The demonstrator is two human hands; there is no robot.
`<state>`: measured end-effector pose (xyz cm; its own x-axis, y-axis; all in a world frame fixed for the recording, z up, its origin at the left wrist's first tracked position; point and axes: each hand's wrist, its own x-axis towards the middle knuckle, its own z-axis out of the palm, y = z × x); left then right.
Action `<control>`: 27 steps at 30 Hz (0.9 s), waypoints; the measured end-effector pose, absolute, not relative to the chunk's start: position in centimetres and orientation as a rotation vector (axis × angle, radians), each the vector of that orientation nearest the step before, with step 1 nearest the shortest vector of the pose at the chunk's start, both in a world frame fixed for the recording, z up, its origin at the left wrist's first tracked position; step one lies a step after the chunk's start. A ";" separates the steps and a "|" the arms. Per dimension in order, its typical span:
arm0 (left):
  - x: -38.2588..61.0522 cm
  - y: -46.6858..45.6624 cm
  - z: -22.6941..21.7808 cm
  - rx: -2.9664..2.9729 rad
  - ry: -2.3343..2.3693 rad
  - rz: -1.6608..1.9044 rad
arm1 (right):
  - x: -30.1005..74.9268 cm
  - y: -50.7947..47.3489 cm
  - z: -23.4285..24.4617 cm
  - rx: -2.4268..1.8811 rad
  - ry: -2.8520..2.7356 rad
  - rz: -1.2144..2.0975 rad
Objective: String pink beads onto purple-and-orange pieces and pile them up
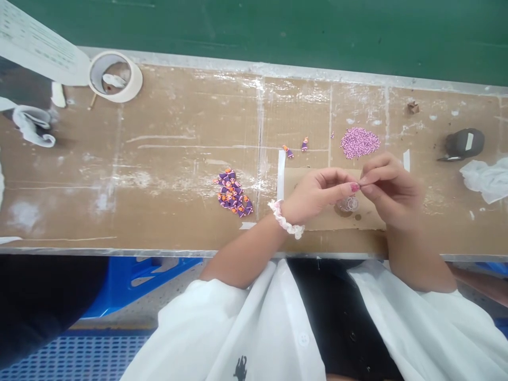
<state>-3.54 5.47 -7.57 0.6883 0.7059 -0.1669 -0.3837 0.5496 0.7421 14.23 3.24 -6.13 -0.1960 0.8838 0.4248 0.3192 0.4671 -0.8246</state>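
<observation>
My left hand, with a white and pink scrunchie round its wrist, pinches thumb against forefinger. The fingertips of my right hand are pinched too and meet the left ones; anything between them is too small to make out. Just beneath the fingers, a small clear round object sits on a taped-down cardboard sheet. Beyond my hands lies a heap of tiny pink-purple pieces. Two small purple figures with orange tops, one figure and another figure, lie to its left.
A pile of similar purple figures lies left of my forearm. Far left are a tape roll, a paper sheet and crumpled white material. At right are a dark rounded object and crumpled white plastic.
</observation>
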 end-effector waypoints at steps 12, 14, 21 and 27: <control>-3.2 4.6 -7.3 1.390 0.697 1.078 | 13.5 2.6 -5.4 -1.073 -1.741 0.675; -3.1 4.6 -7.5 1.584 0.724 1.182 | 13.6 2.7 -5.3 -1.071 -1.750 0.693; -3.0 4.6 -7.9 1.760 0.635 1.303 | 13.9 2.8 -5.4 -1.046 -1.769 0.725; -3.3 4.9 -7.7 1.522 0.588 1.119 | 14.0 2.9 -5.3 -0.998 -1.688 0.848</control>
